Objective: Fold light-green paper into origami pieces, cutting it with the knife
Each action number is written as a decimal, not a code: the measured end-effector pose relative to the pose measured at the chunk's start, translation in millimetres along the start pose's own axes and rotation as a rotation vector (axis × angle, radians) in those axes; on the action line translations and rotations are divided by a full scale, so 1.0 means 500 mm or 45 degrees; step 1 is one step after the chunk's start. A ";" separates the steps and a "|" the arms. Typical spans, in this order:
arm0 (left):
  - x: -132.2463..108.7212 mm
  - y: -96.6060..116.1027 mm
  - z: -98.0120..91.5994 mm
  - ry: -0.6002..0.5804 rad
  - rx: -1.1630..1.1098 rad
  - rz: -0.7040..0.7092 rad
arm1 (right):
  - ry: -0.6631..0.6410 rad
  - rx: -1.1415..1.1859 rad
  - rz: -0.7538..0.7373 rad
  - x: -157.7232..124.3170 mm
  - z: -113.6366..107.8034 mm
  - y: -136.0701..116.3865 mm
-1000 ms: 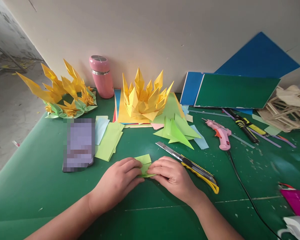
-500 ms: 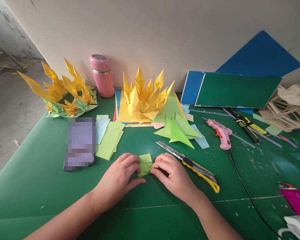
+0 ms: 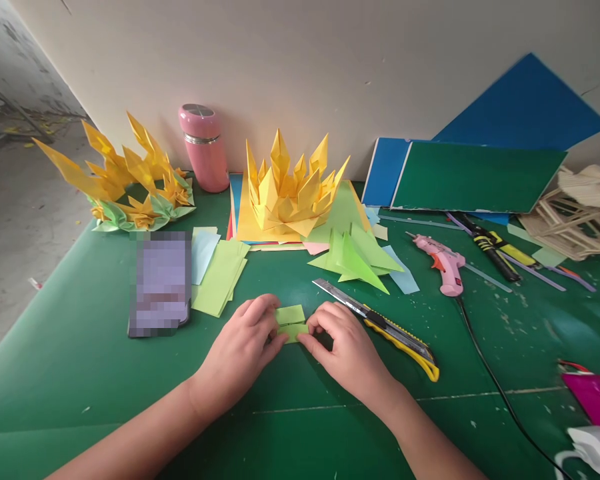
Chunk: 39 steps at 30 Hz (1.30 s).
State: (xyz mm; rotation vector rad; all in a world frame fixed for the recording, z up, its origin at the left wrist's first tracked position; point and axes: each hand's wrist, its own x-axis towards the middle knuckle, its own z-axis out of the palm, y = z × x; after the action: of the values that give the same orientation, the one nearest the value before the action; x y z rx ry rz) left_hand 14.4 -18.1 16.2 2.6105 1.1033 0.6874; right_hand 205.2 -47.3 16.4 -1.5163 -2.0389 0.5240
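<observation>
A small piece of light green paper (image 3: 291, 315) lies between my hands on the green table, its near and far edges folded toward a line across the middle. My left hand (image 3: 247, 337) grips its left end, fingers bent over it and thumb along the near edge. At the right end my right hand (image 3: 341, 343) pinches the near fold between thumb and fingers. A yellow utility knife (image 3: 380, 327) with its blade out rests just beyond my right hand. Light green paper strips (image 3: 217, 280) and a light blue slip (image 3: 205, 257) lie beyond my left hand.
A phone (image 3: 161, 283) lies left. Behind stand a yellow folded-paper crown (image 3: 293, 203), another crown with green trim (image 3: 143, 180) and a pink flask (image 3: 205, 150). Green folded paper pieces (image 3: 353, 257) sit mid-table. Right are a pink glue gun (image 3: 445, 263), its cord (image 3: 485, 363) and boards (image 3: 475, 179).
The near edge of the green paper now lies flatter, folded to the middle line. My left thumb has shifted up and slightly left onto the fold.
</observation>
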 end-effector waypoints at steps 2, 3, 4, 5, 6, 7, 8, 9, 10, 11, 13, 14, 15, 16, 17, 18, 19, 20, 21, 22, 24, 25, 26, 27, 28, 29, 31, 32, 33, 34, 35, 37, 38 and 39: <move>0.000 -0.001 0.002 -0.001 -0.021 -0.014 | 0.009 -0.013 0.020 -0.001 0.001 0.000; 0.000 -0.002 0.002 -0.007 -0.032 -0.017 | 0.013 -0.015 0.027 -0.001 0.002 0.000; 0.000 -0.002 0.002 -0.015 -0.041 -0.015 | 0.017 -0.014 0.033 -0.001 0.002 0.000; 0.001 -0.002 0.002 -0.024 -0.048 -0.012 | 0.021 -0.014 0.038 -0.001 0.003 0.000; 0.002 -0.002 0.002 -0.031 -0.051 -0.010 | 0.022 -0.013 0.042 -0.001 0.003 0.001; 0.002 -0.002 0.002 -0.036 -0.052 -0.007 | 0.025 -0.013 0.041 -0.001 0.003 0.000; 0.003 -0.002 0.002 -0.042 -0.050 -0.001 | 0.026 -0.015 0.041 0.000 0.004 0.000; 0.004 -0.001 0.002 -0.049 -0.047 0.005 | 0.028 -0.020 0.040 0.000 0.004 0.000; 0.004 -0.001 0.001 -0.053 -0.043 0.012 | 0.030 -0.027 0.041 0.000 0.005 -0.001; 0.005 0.000 0.001 -0.054 -0.036 0.019 | 0.034 -0.035 0.042 0.001 0.006 -0.001; 0.006 0.000 0.000 -0.060 -0.030 0.024 | 0.044 -0.049 0.047 0.001 0.008 -0.002; 0.006 0.000 -0.001 -0.064 -0.032 0.019 | 0.049 -0.053 0.049 0.001 0.009 -0.003; 0.007 0.000 -0.001 -0.069 -0.036 0.011 | 0.053 -0.057 0.051 0.001 0.010 -0.003; 0.007 0.000 -0.002 -0.076 -0.042 0.001 | 0.057 -0.059 0.051 0.001 0.010 -0.003; 0.008 0.000 -0.002 -0.084 -0.048 -0.010 | 0.059 -0.062 0.053 0.001 0.011 -0.004; 0.008 0.000 -0.003 -0.092 -0.054 -0.019 | 0.061 -0.064 0.055 0.001 0.012 -0.004; 0.009 0.000 -0.003 -0.100 -0.058 -0.028 | 0.061 -0.067 0.057 0.001 0.012 -0.005; 0.009 0.000 -0.004 -0.110 -0.061 -0.035 | 0.063 -0.071 0.059 0.001 0.012 -0.005; 0.010 0.000 -0.004 -0.117 -0.063 -0.039 | 0.065 -0.077 0.061 0.000 0.013 -0.005; 0.011 0.001 -0.005 -0.120 -0.064 -0.040 | 0.067 -0.084 0.062 0.000 0.013 -0.006; 0.012 0.002 -0.006 -0.116 -0.063 -0.036 | 0.068 -0.095 0.062 0.001 0.013 -0.006; 0.012 0.003 -0.006 -0.109 -0.063 -0.033 | 0.068 -0.097 0.062 0.001 0.013 -0.006; 0.012 0.003 -0.006 -0.100 -0.064 -0.026 | 0.068 -0.093 0.062 0.001 0.013 -0.005; 0.012 0.003 -0.006 -0.095 -0.063 -0.020 | 0.065 -0.088 0.064 0.002 0.013 -0.005; 0.012 0.004 -0.006 -0.092 -0.061 -0.012 | 0.061 -0.081 0.066 0.002 0.012 -0.004; 0.012 0.004 -0.006 -0.091 -0.058 0.000 | 0.055 -0.073 0.070 0.002 0.011 -0.004; 0.011 0.004 -0.005 -0.088 -0.042 0.041 | 0.042 -0.060 0.079 0.003 0.010 -0.004; 0.011 0.003 -0.005 -0.084 -0.032 0.062 | 0.038 -0.052 0.083 0.003 0.009 -0.004; 0.010 0.003 -0.005 -0.080 -0.022 0.080 | 0.034 -0.044 0.086 0.003 0.008 -0.004; 0.010 0.003 -0.005 -0.076 -0.018 0.094 | 0.032 -0.034 0.088 0.004 0.007 -0.004; 0.010 0.002 -0.005 -0.072 -0.018 0.103 | 0.029 -0.025 0.090 0.004 0.007 -0.004; 0.009 0.002 -0.006 -0.068 -0.029 0.109 | 0.019 -0.010 0.095 0.005 0.006 -0.005; 0.009 0.002 -0.006 -0.067 -0.035 0.112 | 0.015 -0.004 0.099 0.005 0.005 -0.005; 0.009 0.002 -0.006 -0.069 -0.039 0.114 | 0.011 0.001 0.102 0.005 0.004 -0.004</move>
State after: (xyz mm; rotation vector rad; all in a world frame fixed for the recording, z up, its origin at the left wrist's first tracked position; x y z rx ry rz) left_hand 16.2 -15.5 20.8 2.6496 0.9578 0.6424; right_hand 201.8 -45.4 16.8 -1.6022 -1.9779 0.5482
